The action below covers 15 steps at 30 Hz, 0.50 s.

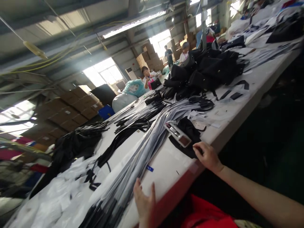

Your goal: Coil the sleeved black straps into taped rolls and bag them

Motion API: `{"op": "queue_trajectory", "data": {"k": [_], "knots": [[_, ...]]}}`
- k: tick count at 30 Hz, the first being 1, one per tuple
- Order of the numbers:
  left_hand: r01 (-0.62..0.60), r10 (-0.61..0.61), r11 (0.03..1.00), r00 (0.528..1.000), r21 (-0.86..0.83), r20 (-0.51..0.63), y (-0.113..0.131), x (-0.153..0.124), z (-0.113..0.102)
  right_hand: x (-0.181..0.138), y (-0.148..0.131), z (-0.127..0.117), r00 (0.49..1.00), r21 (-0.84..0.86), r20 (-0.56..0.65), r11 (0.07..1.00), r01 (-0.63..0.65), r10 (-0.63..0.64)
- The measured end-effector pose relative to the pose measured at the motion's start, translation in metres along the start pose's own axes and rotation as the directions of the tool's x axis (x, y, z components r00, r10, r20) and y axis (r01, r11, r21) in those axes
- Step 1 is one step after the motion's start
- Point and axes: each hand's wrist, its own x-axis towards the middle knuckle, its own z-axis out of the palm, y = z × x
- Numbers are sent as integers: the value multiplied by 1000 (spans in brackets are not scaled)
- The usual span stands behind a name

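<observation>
My left hand is at the table's near edge with thumb and fingers spread, holding nothing. It is beside a long bundle of grey and black strips. A small blue tag lies just beyond its fingertips. My right hand has its fingers curled and pinched at the near edge of a black fabric piece. On that fabric rests a pale rectangular frame-like tool with a metal bar and a brown part; its kind is unclear. A small pale card-like piece lies by the fabric.
A heap of black fabric goods covers the table's far part. White sheet material and black strips lie to the left. The white table has a long right edge. Several people work beyond, near stacked cartons.
</observation>
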Motion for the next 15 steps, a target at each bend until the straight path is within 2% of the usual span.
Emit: {"op": "queue_trajectory", "data": {"k": [3,6,8,12,15], "knots": [[-22,36,997,980,-71,197,59,0,48,7,47,-7,996,-61,-75,997,-55,51],[45,0,992,936,-120,352,115,7,96,11,75,6,996,-82,-32,993,-88,86],[96,-41,989,909,-114,414,148,12,127,17,84,20,991,-64,1,989,-133,134],[181,-130,980,889,-77,439,198,22,178,38,93,49,967,-37,42,968,-248,250],[260,-208,962,897,-85,390,215,28,203,47,98,67,955,-21,73,958,-287,288]]}}
